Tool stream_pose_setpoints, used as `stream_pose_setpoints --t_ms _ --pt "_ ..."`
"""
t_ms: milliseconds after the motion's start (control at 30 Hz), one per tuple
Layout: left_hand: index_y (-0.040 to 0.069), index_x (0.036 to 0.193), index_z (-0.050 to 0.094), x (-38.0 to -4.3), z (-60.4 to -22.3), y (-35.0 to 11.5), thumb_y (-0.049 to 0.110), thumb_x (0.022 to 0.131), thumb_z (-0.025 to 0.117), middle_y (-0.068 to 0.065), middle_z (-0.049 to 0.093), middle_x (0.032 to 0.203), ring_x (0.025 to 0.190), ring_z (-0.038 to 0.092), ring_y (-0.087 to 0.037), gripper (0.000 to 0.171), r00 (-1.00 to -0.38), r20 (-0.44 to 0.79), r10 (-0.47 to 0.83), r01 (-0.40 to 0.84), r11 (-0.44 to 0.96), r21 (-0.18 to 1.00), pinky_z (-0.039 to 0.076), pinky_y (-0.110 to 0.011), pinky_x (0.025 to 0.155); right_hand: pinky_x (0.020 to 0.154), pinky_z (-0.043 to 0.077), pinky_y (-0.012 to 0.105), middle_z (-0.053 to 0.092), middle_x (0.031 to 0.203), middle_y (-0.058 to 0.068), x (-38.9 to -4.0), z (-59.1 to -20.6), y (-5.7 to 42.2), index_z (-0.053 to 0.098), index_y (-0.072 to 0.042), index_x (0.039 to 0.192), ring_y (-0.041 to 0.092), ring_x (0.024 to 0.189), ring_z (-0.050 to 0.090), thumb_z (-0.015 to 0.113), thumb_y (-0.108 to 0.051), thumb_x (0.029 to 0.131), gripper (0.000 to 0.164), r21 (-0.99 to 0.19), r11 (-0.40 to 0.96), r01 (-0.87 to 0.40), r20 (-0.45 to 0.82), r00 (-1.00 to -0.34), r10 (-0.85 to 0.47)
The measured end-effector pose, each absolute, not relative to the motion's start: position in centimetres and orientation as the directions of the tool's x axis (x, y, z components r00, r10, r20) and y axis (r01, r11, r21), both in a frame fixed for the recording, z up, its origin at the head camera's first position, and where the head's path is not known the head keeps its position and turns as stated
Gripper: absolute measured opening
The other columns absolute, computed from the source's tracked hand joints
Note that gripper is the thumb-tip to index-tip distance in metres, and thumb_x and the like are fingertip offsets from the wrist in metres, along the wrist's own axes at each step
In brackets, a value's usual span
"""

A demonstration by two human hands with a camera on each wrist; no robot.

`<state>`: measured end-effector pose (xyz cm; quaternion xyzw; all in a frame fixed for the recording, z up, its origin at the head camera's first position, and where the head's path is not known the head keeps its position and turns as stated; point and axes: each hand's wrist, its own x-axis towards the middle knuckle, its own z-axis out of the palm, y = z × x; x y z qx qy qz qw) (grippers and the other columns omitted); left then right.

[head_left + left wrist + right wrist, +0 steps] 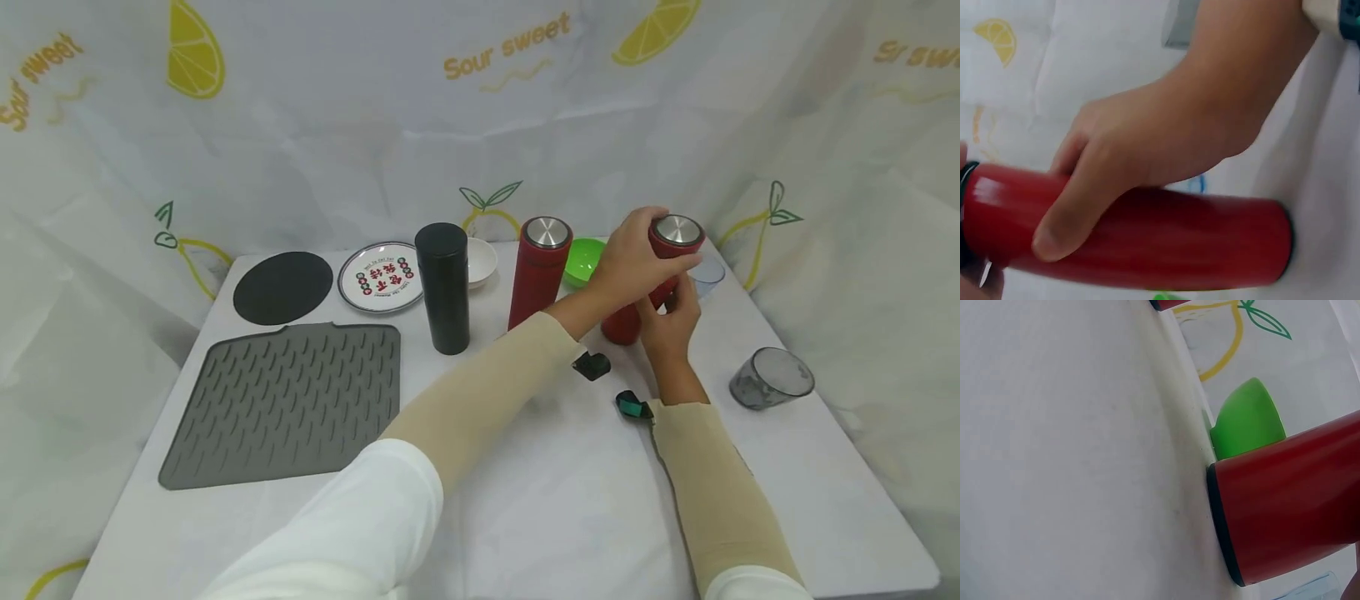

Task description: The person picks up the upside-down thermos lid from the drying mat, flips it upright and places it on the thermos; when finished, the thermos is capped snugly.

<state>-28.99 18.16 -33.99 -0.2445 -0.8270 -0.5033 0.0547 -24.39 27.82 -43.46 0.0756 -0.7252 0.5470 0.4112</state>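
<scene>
A red thermos flask (pixel 621 326) with a silver-topped lid stands near upright at the right, its base right at the tabletop in the right wrist view. My left hand (pixel 630 262) grips its top end, thumb and fingers on either side of the lid. Lower down, my right hand (pixel 670 327) holds the flask's body. In the left wrist view the right hand (pixel 1141 134) wraps around the red body, while fingertips of the left show at the lid end. A green bowl (pixel 1247 422) sits behind the flask.
Left of the hands stand a second red flask (pixel 536 279) and a black flask (pixel 444 292). A white bowl (pixel 482 262), patterned plate (pixel 382 302), black round mat (pixel 282 288) and grey ridged mat (pixel 292 408) lie further left. A grey glass (pixel 771 379) and clear cup (pixel 707 273) are at right.
</scene>
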Motion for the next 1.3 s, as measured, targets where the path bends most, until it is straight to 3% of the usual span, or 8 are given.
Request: stream_pose_setpoints --t_ms 233,367,500,600,800,967,1100,1300 --pt "0.022 0.151 0.031 -30.2 -33.7 17.6 0.034 0.082 0.079 0.011 0.047 0.139 0.117 0.046 0.003 0.086 -0.824 0.222 0.522 0.429 0.317 0.846 0.04 -0.014 0.091 0.092 0.048 0.026 0.057 0.115 -0.003 -24.2 -43.4 28.2 0.059 -0.01 0.13 0.018 0.108 0.055 0.077 -0.034 0.085 0.054 -0.726 0.395 -0.563 0.682 -0.66 0.314" --pt "0.02 0.151 0.027 -29.2 -34.7 18.2 0.042 0.073 0.084 0.01 0.043 0.139 0.118 0.044 0.002 0.099 -0.893 0.265 0.364 0.39 0.331 0.86 0.042 -0.014 0.089 0.085 0.048 0.022 0.056 0.11 -0.007 -24.2 -43.5 28.2 0.061 -0.004 0.126 0.015 0.1 0.054 0.076 -0.018 0.084 0.047 -0.725 0.397 -0.563 0.685 -0.65 0.328" --pt "0.014 0.136 0.043 -28.6 -35.1 18.6 0.046 0.07 0.085 0.01 0.051 0.119 0.102 0.049 0.002 0.084 -0.924 0.307 0.226 0.371 0.348 0.861 0.044 -0.011 0.077 0.081 0.047 0.021 0.054 0.105 -0.011 -24.3 -43.6 27.9 0.063 -0.003 0.124 0.012 0.095 0.052 0.071 -0.009 0.082 0.043 -0.739 0.385 -0.554 0.672 -0.654 0.349" --pt "0.014 0.13 0.049 -29.1 -34.6 18.2 0.039 0.074 0.085 0.011 0.055 0.112 0.096 0.052 0.003 0.072 -0.919 0.272 0.286 0.359 0.319 0.877 0.045 -0.011 0.075 0.085 0.047 0.021 0.056 0.108 -0.008 -24.3 -43.5 27.8 0.061 -0.007 0.127 0.012 0.099 0.054 0.072 -0.015 0.083 0.046 -0.738 0.402 -0.542 0.67 -0.66 0.341" --pt "0.017 0.142 0.046 -30.2 -33.6 17.3 0.033 0.08 0.082 0.009 0.057 0.121 0.105 0.053 0.001 0.073 -0.866 0.187 0.464 0.358 0.313 0.88 0.044 -0.013 0.083 0.088 0.047 0.022 0.058 0.112 -0.003 -24.0 -43.2 27.9 0.061 -0.009 0.129 0.012 0.105 0.054 0.075 -0.019 0.084 0.048 -0.744 0.424 -0.516 0.661 -0.663 0.353" --pt "0.017 0.145 0.037 -28.8 -34.6 18.3 0.043 0.074 0.084 0.01 0.05 0.126 0.109 0.048 0.002 0.088 -0.924 0.222 0.311 0.323 0.324 0.889 0.044 -0.013 0.083 0.08 0.046 0.02 0.055 0.107 -0.011 -24.1 -43.3 27.8 0.061 -0.006 0.127 0.01 0.094 0.051 0.071 -0.01 0.083 0.045 -0.752 0.438 -0.493 0.649 -0.669 0.362" --pt "0.014 0.132 0.046 -28.3 -34.7 18.6 0.041 0.072 0.085 0.01 0.053 0.114 0.098 0.05 0.002 0.077 -0.942 0.27 0.2 0.324 0.325 0.888 0.045 -0.011 0.076 0.08 0.046 0.02 0.052 0.105 -0.016 -24.3 -43.6 27.6 0.061 -0.006 0.126 0.008 0.093 0.051 0.068 -0.009 0.083 0.044 -0.751 0.437 -0.495 0.651 -0.67 0.358" --pt "0.016 0.138 0.048 -30.1 -33.6 17.0 0.029 0.078 0.083 0.009 0.058 0.117 0.1 0.055 0.001 0.071 -0.889 0.183 0.42 0.313 0.266 0.912 0.046 -0.013 0.079 0.09 0.047 0.023 0.06 0.113 -0.002 -24.3 -43.3 27.8 0.06 -0.008 0.13 0.011 0.103 0.057 0.077 -0.02 0.084 0.05 -0.752 0.408 -0.517 0.649 -0.687 0.327"
